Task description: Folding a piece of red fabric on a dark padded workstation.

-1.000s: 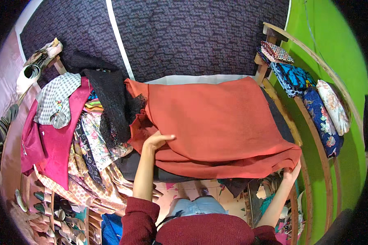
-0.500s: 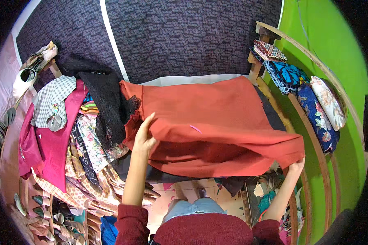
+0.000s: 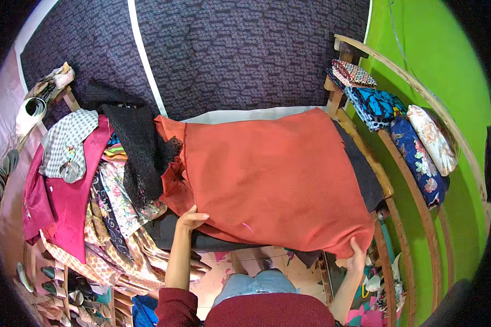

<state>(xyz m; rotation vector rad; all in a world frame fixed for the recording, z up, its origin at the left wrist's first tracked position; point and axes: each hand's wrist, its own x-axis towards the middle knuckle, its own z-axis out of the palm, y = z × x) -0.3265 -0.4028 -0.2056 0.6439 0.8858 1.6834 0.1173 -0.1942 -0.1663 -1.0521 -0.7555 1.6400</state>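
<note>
Orange cloth (image 3: 278,174) grasped by left hand (image 3: 191,219) and right hand (image 3: 356,252); black lace (image 3: 139,150), patterned fabrics (image 3: 112,207) crowding left

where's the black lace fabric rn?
In the head view, the black lace fabric lies left of centre, draped over the pile of patterned cloths, right against the left edge of the orange-red cloth.

Wooden table (image 3: 386,188) bears dark cloth (image 3: 360,169), orange fabric (image 3: 273,174)

An orange cloth (image 3: 278,174) is spread over the surface (image 3: 365,174). Its near edge is gripped by the left hand (image 3: 191,219) and right hand (image 3: 357,255). Patterned fabrics (image 3: 114,212) are piled alongside.
</note>
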